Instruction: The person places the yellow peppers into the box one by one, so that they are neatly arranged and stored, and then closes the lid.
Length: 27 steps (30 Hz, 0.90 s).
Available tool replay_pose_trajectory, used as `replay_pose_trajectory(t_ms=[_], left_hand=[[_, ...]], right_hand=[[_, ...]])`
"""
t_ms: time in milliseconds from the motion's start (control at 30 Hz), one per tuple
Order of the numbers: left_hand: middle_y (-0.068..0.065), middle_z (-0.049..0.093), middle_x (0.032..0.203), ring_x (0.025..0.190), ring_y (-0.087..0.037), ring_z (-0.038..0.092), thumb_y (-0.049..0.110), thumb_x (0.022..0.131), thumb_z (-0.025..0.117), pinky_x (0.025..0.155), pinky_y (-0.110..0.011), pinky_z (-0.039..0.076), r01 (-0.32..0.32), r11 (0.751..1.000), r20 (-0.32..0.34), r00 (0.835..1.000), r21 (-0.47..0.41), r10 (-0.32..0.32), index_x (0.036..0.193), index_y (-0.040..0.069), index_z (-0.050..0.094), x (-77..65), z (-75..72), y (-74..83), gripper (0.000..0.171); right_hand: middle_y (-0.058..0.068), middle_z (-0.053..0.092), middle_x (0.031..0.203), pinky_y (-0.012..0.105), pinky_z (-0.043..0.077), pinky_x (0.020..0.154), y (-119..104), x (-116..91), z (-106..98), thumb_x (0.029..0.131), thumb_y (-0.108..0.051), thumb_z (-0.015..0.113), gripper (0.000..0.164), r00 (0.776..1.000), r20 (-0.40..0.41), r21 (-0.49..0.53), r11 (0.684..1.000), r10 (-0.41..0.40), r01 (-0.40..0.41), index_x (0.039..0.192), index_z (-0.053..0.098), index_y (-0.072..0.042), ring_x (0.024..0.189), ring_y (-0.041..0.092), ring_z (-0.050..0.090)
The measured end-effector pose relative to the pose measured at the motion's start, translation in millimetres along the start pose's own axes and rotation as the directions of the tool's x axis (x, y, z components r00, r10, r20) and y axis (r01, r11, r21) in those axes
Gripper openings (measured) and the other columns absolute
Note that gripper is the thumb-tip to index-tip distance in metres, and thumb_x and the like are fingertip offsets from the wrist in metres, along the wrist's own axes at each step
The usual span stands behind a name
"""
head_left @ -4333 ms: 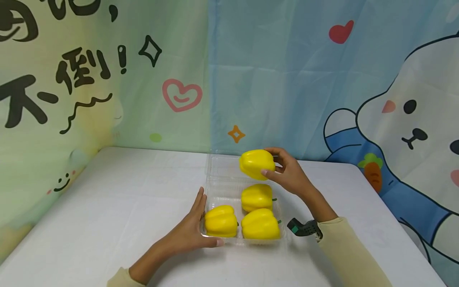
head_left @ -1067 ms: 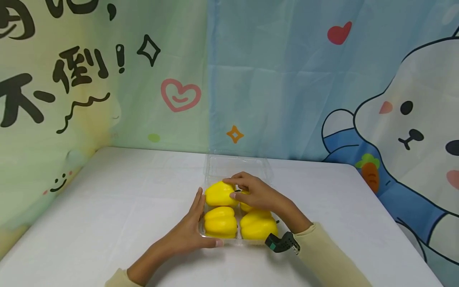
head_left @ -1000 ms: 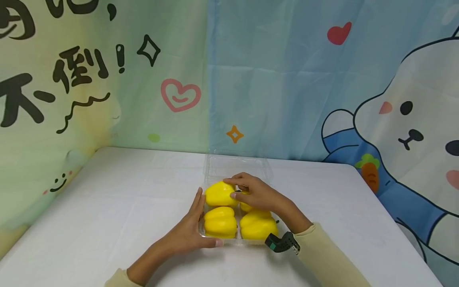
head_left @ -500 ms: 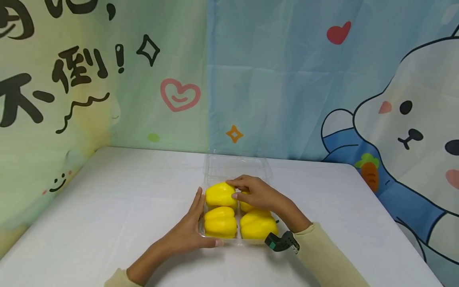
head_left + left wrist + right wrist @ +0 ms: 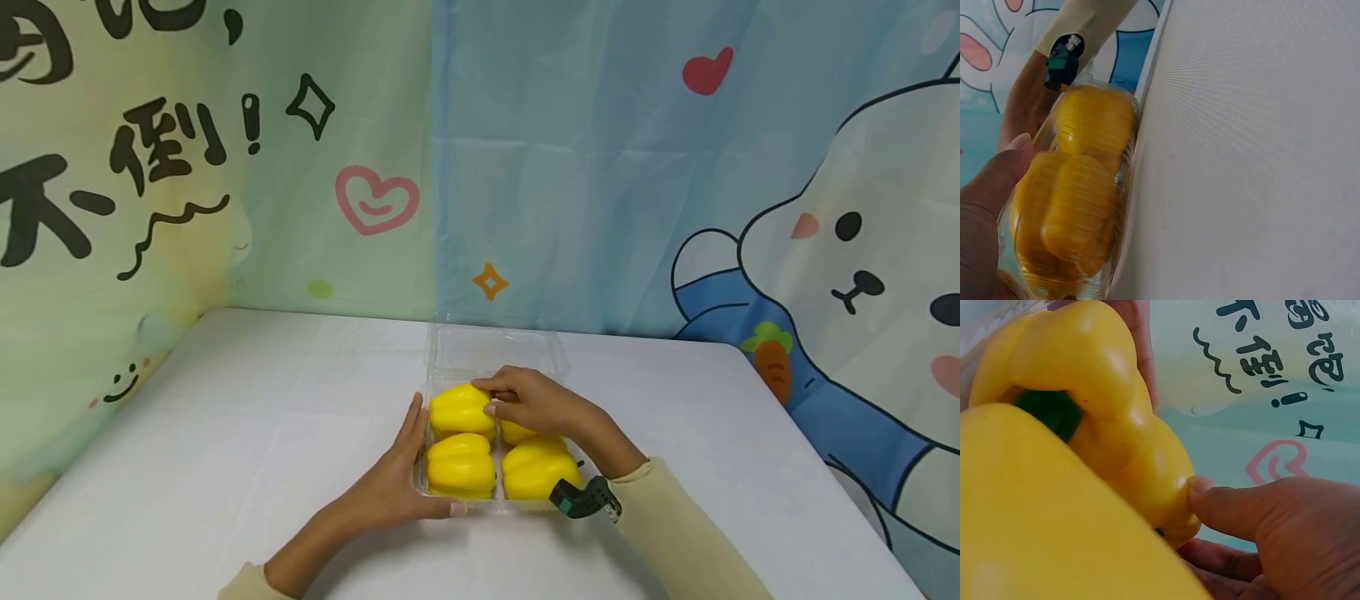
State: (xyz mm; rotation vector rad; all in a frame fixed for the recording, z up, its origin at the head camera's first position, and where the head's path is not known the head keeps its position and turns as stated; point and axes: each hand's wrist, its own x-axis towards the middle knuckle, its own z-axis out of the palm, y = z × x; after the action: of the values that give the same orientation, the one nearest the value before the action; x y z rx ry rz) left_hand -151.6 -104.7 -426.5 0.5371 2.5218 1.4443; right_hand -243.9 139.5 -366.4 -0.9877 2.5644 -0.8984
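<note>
Several yellow bell peppers sit in a clear plastic container [image 5: 474, 506]. At the back left is the pepper [image 5: 459, 412] that my right hand [image 5: 536, 403] pinches by its right end, between thumb and fingers. In the right wrist view my thumb presses on that yellow pepper [image 5: 1154, 469]. My left hand [image 5: 397, 479] rests against the container's front left corner, fingers straight along the left wall, thumb along the front. A front left pepper [image 5: 461, 467] and a front right pepper [image 5: 542, 471] lie nearer me. The back right pepper [image 5: 517, 432] is partly hidden under my right hand.
The container's clear lid [image 5: 495, 348] lies folded back behind it on the white table [image 5: 262, 417]. A printed curtain [image 5: 570, 167] hangs behind the table's far edge. A dark strap device [image 5: 583, 497] sits at my right wrist, above the front right pepper.
My right hand has carried the pepper from above the lid leftward and down into the back left of the container. Lately it has sunk slightly. The left hand has stayed in place.
</note>
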Motion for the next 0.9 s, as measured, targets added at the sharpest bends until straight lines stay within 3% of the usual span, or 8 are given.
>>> replay_pose_trajectory(t_ms=[433,700,900], left_hand=[[0.006,-0.020,0.159,0.145,-0.020,-0.004,0.052,0.067,0.085,0.114,-0.052,0.013,0.017,1.000,0.015,1.000,-0.006,-0.017,0.156,0.015,-0.005,-0.6,-0.3,1.4,0.132],[0.007,-0.021,0.159,0.145,-0.017,-0.005,0.048,0.069,0.085,0.114,-0.051,0.012,0.015,1.000,0.026,1.000,-0.010,-0.015,0.156,0.015,-0.007,-0.2,-1.5,1.8,0.131],[0.004,-0.020,0.160,0.145,-0.018,-0.004,0.047,0.069,0.086,0.114,-0.052,0.011,0.009,1.000,0.023,1.000,-0.026,-0.008,0.156,0.016,-0.007,0.8,0.7,1.9,0.131]], right_hand=[[0.002,0.059,0.101,0.031,0.045,0.077,0.6,1.2,-1.4,0.098,-0.013,0.060,0.042,0.999,0.030,0.011,1.000,0.016,-0.016,0.139,0.054,-0.005,0.083,0.015,0.050],[0.003,0.062,0.111,0.035,0.048,0.088,0.9,3.5,-1.9,0.098,-0.015,0.060,0.042,0.998,0.051,-0.014,0.999,0.047,-0.047,0.139,0.054,-0.007,0.097,0.014,0.056],[0.008,0.062,0.126,0.038,0.048,0.095,0.0,0.5,-3.6,0.098,-0.018,0.061,0.042,0.997,0.052,-0.026,0.998,0.065,-0.063,0.138,0.055,-0.007,0.111,0.021,0.059]])
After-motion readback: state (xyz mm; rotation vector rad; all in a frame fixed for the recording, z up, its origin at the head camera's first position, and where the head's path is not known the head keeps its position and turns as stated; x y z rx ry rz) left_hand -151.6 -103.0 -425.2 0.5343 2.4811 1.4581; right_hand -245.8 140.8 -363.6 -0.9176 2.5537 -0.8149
